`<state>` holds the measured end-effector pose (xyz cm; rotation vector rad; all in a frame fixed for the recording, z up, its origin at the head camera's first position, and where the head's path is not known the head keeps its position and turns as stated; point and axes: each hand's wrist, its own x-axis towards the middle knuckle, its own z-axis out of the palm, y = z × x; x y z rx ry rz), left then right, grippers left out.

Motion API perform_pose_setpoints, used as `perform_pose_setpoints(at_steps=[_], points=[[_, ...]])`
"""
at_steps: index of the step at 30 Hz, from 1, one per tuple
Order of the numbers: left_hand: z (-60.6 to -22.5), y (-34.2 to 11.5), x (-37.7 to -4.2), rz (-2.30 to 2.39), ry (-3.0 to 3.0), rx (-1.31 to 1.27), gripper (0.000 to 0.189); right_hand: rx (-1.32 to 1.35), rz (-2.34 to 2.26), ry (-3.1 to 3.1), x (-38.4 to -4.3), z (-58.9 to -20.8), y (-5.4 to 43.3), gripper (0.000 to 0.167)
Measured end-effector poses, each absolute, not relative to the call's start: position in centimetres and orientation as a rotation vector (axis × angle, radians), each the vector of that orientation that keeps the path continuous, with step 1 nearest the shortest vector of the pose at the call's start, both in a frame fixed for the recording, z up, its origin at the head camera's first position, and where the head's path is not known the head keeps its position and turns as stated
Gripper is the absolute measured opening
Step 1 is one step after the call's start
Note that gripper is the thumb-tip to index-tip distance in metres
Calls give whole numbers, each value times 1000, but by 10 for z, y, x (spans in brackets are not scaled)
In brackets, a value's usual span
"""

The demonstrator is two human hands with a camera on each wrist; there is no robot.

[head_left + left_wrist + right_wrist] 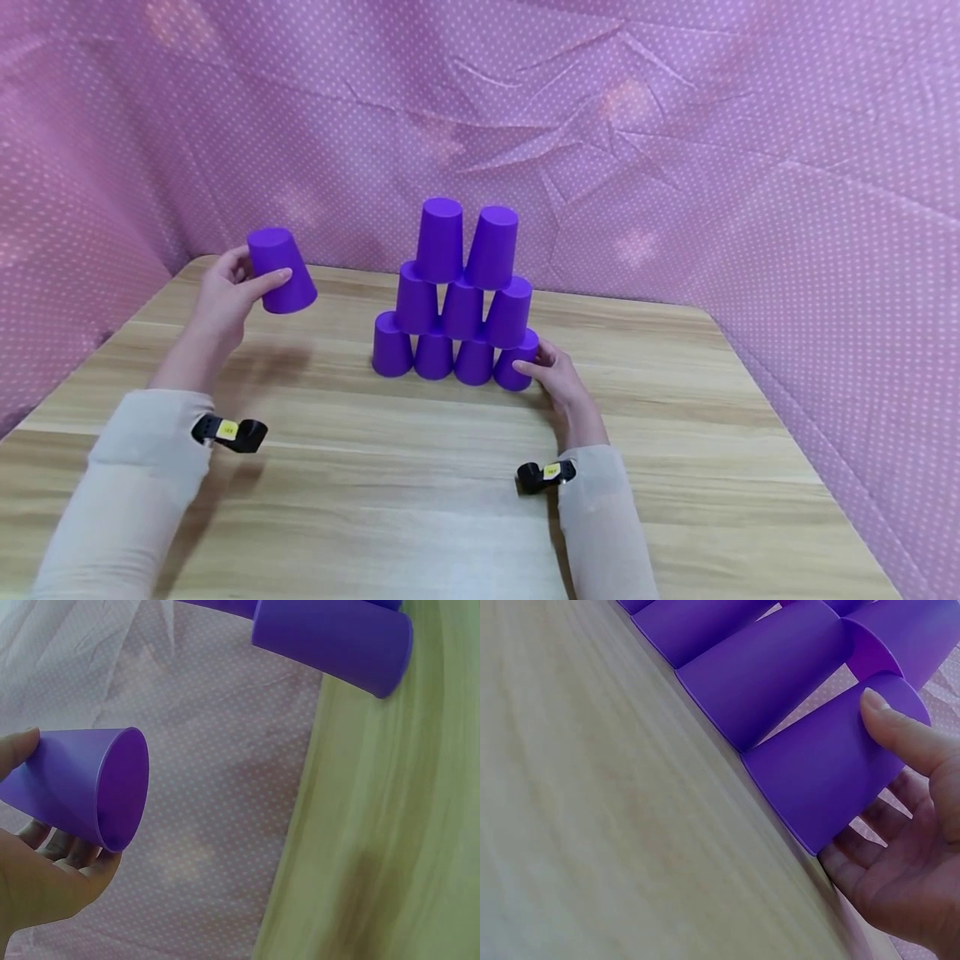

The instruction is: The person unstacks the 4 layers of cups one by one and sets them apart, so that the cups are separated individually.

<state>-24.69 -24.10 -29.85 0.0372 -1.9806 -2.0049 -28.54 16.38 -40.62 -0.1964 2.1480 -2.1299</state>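
Observation:
My left hand holds a purple cup upside down above the table, left of a stack of purple cups. In the left wrist view the thumb lies on one side of that cup and the fingers on the other, its open mouth showing. The stack has three tiers of upturned cups, with two cups on top. At the bottom right, my right hand grips the end cup of the lowest row. The right wrist view shows thumb and fingers around this cup, which stands on the table.
The wooden table reaches back to a pink dotted cloth that hangs behind and at both sides. A black wrist camera is strapped to the left sleeve, and another camera to the right one.

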Motion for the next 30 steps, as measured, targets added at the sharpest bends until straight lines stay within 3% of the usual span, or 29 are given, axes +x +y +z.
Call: perform_pose_setpoints(at_steps=[4, 12, 24, 30], points=[[-306, -244, -251, -1941, -2036, 88, 58, -197, -2120, 2151, -284, -405, 164, 55], [-323, -253, -263, -1908, -2018, 122, 52, -202, -2117, 2159, -285, -406, 165, 55], [-403, -314, -337, -1968, -1886, 230, 68, -215, -2116, 2160, -285, -407, 165, 52], [-382, -297, -323, -1921, -1905, 274, 65, -215, -2115, 2166, -286, -407, 166, 51]])
